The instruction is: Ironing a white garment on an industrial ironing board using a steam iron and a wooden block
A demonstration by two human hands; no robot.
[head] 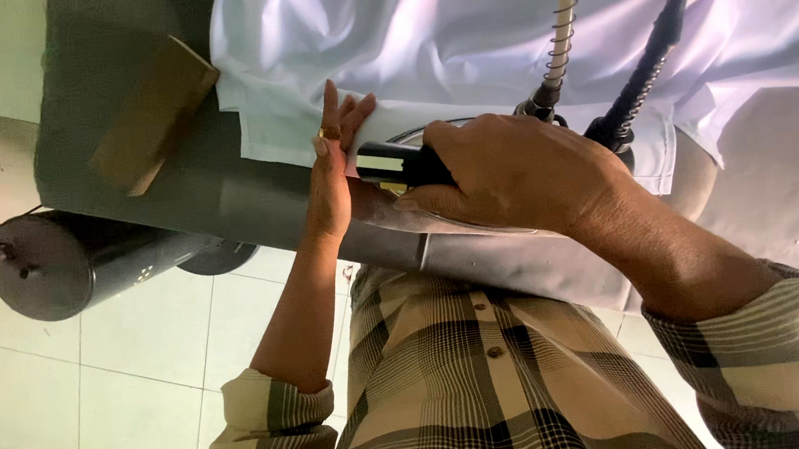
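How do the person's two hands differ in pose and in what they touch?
The left hand lies flat, fingers straight, pressing the white cloth; the right hand is curled shut around a black iron handle. The left hand wears a ring; none shows on the right hand. Both come from plaid sleeves.

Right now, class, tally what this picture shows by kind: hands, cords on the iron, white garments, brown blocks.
Hands: 2, left hand and right hand
Iron cords: 2, spring-wrapped cord and black cord
White garment: 1
Brown block: 1
Total: 6
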